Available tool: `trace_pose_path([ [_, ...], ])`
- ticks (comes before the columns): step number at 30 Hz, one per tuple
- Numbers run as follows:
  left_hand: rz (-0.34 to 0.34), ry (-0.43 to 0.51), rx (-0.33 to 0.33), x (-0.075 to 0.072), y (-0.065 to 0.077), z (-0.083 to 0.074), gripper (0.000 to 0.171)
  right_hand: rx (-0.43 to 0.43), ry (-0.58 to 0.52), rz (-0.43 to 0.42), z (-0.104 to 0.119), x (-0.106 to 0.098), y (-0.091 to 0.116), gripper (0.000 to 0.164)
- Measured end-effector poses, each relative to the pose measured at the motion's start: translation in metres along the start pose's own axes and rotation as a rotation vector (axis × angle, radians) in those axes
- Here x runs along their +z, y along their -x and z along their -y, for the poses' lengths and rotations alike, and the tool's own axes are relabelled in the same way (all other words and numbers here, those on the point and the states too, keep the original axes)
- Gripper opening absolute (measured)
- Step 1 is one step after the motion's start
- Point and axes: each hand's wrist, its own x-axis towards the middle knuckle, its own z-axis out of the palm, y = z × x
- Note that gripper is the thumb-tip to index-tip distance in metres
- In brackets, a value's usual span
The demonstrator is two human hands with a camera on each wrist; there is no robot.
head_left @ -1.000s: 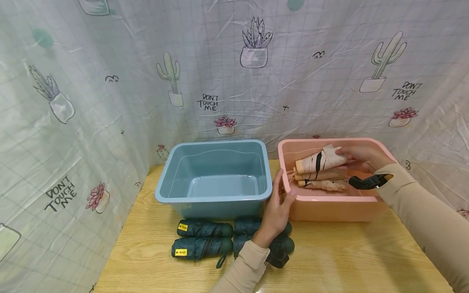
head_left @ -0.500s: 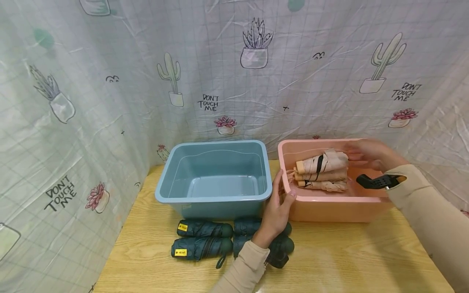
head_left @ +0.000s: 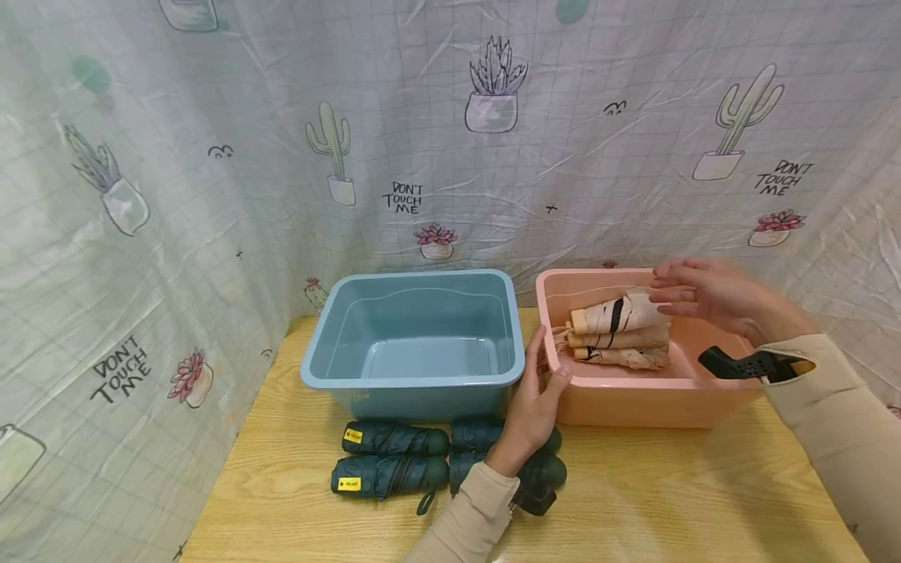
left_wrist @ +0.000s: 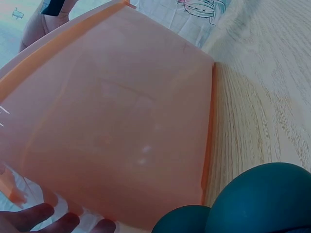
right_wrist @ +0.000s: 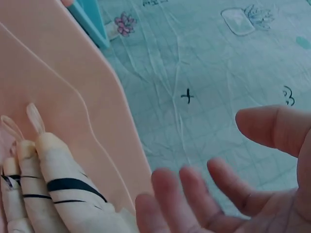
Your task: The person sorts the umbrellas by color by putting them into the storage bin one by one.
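My right hand (head_left: 718,297), fingers spread and holding nothing, hovers over the back right of the pink bin (head_left: 655,383). Three folded beige umbrellas (head_left: 626,314) with dark straps lie side by side in that bin; the right wrist view shows the hand apart from the nearest umbrella (right_wrist: 68,184). At the bin's front left corner rests my left hand (head_left: 531,407), its thumb at the rim and its fingers along the outer left side. Several folded dark green umbrellas (head_left: 390,477) lie on the table, partly hidden behind my left forearm.
A blue bin (head_left: 415,383) stands left of the pink one, with a narrow gap between them. Both stand on a wooden table (head_left: 267,500) before a cactus-printed curtain (head_left: 598,172). A black strap device (head_left: 753,366) is on my right wrist.
My right hand has let go of the topmost beige umbrella and drawn back up and to the right. The umbrellas lie still in the bin; my left hand has stayed put.
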Motion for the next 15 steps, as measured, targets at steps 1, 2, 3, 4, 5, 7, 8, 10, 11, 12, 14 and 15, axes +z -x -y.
trace_pose_path([
  [1,-0.002,-0.006,-0.001,0.000,0.000,0.000,0.066,-0.019,-0.031,0.010,-0.001,0.002,0.002,0.016],
  [2,-0.003,-0.013,-0.002,0.000,0.000,0.000,0.066,-0.039,-0.058,0.018,-0.003,0.005,0.004,0.016],
  [3,-0.003,-0.019,-0.003,0.000,0.001,-0.001,0.066,-0.063,-0.071,0.027,-0.004,0.007,0.006,0.017],
  [4,-0.003,-0.025,-0.003,0.000,0.001,-0.001,0.066,-0.084,-0.090,0.034,-0.006,0.009,0.009,0.017],
  [5,-0.002,-0.031,-0.004,0.000,0.001,-0.001,0.066,-0.105,-0.105,0.038,-0.007,0.011,0.012,0.017],
  [7,0.000,-0.049,-0.006,0.000,0.002,-0.002,0.066,-0.151,-0.131,0.044,-0.010,0.014,0.017,0.017],
  [8,0.001,-0.056,-0.008,0.001,0.002,-0.003,0.066,-0.177,-0.136,0.049,-0.011,0.016,0.020,0.017],
  [10,0.000,-0.075,-0.011,0.001,0.003,-0.005,0.066,-0.222,-0.141,0.059,-0.013,0.020,0.026,0.017],
  [11,0.001,-0.085,-0.013,0.001,0.003,-0.006,0.066,-0.247,-0.132,0.062,-0.014,0.023,0.028,0.017],
  [12,0.002,-0.094,-0.013,0.000,0.004,-0.007,0.066,-0.272,-0.117,0.062,-0.015,0.026,0.030,0.017],
  [14,0.005,-0.110,-0.018,0.000,0.004,-0.009,0.065,-0.330,-0.082,0.058,-0.017,0.032,0.035,0.017],
  [15,0.007,-0.116,-0.022,0.000,0.005,-0.011,0.065,-0.354,-0.073,0.057,-0.019,0.035,0.037,0.017],
])
